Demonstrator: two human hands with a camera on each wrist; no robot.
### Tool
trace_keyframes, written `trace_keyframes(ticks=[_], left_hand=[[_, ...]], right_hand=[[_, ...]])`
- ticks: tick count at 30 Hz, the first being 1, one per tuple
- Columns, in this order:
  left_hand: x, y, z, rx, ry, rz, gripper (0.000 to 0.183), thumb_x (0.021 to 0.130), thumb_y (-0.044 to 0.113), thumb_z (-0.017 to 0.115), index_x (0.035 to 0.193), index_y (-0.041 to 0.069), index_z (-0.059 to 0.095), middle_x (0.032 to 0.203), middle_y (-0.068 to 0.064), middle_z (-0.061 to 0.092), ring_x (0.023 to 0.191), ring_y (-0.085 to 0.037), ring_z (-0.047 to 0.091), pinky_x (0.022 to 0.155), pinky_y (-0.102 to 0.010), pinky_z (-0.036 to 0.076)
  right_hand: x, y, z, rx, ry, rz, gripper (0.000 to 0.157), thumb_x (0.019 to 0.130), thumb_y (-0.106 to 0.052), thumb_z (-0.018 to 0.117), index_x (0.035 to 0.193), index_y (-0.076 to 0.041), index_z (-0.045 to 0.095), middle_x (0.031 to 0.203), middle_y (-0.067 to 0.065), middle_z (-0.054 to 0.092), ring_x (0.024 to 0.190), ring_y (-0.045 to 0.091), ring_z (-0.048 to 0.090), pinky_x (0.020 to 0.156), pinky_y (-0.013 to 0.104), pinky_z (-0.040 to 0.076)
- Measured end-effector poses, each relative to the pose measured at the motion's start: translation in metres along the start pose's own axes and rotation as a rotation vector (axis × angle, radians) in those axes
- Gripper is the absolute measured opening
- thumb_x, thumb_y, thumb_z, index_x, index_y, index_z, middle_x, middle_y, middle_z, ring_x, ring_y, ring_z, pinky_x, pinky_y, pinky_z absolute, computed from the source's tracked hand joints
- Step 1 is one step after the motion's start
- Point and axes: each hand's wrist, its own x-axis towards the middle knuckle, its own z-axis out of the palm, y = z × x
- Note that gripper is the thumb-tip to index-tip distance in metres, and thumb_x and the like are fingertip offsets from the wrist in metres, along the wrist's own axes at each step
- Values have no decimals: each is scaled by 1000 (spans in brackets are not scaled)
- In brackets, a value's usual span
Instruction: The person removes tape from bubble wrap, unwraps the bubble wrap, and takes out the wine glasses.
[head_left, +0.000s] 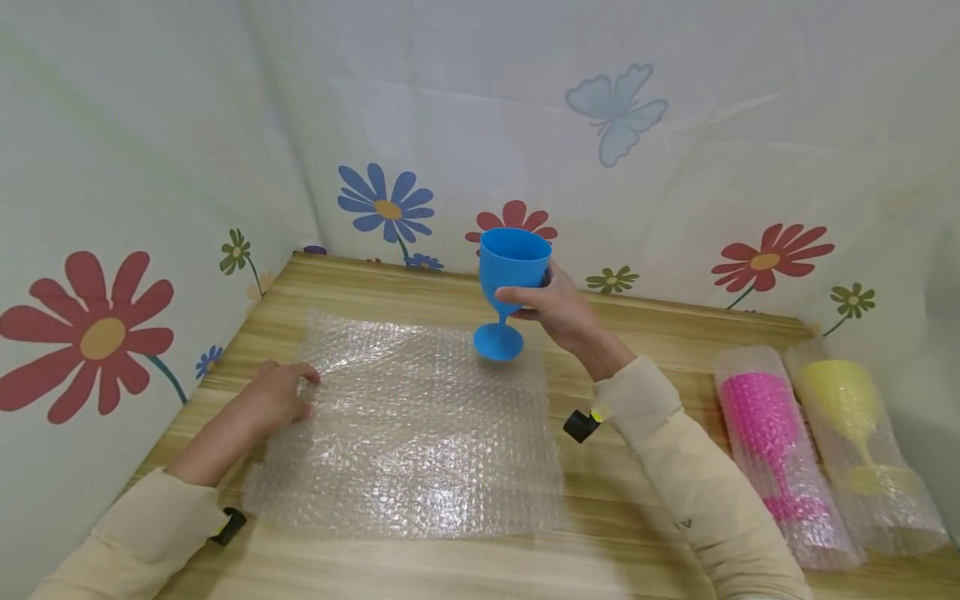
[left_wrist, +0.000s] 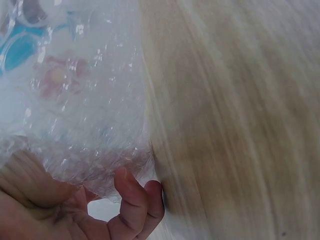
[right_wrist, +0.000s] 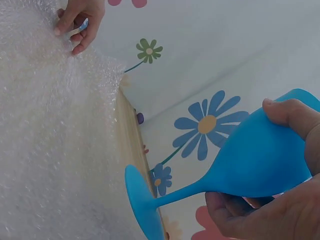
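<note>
A blue plastic goblet [head_left: 514, 271] is held upright by my right hand [head_left: 567, 312] over the far right part of a bubble wrap sheet [head_left: 420, 425]. In the right wrist view, thumb and fingers wrap the bowl of the goblet [right_wrist: 255, 155], and its stem and round foot stick out free. My left hand [head_left: 275, 398] is at the sheet's left edge. Seen from the left wrist, the thumb lies partly behind the clear bubble wrap [left_wrist: 85, 120] and the curled fingers [left_wrist: 131, 200] pinch its edge.
To the right on the wooden table [head_left: 622, 517] lie a pink goblet [head_left: 761, 417] and a yellow goblet [head_left: 840, 400], each rolled in bubble wrap. Flower-printed cloth walls [head_left: 465, 100] stand behind and at both sides. A small purple object [head_left: 315, 250] sits at the far left corner.
</note>
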Motion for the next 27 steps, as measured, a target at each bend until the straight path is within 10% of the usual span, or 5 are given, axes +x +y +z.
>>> trace_keyframes(ticks=[27], left_hand=[[-1, 0, 0, 4, 7, 23, 40, 85, -2, 72, 123, -10, 62, 112, -35, 57, 108, -47, 46, 81, -53, 48]], right_hand=[[-2, 14, -41, -45, 77, -8, 84, 96, -6, 70, 162, -14, 19, 158, 17, 34, 140, 42, 34, 112, 63, 34]])
